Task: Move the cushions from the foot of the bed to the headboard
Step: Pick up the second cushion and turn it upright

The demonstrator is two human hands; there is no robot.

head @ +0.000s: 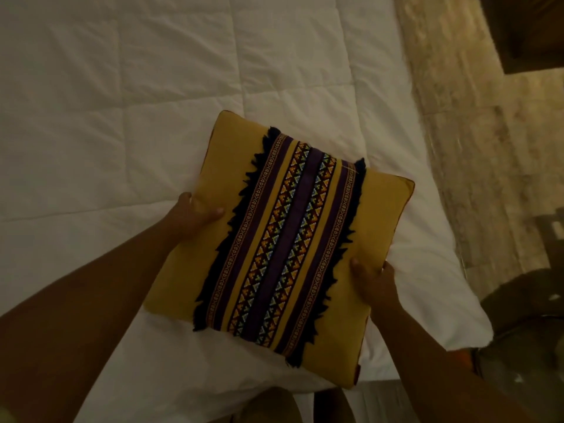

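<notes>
Both hands [195,216] on unlabelled cushion [282,236]

The bed [152,87] fills the left and centre of the view, covered by a white quilted duvet [305,56] stitched into large rectangular panels, lightly creased. Its corner [470,325] hangs over the edge at lower right. Right of the bed runs a floor [464,102] of beige, mottled stone-look tile with visible joints. A dark brown furniture piece [531,29] occupies the upper right corner; its type cannot be determined. Lighting is dim and warm, casting a yellowish tint over all surfaces
</notes>
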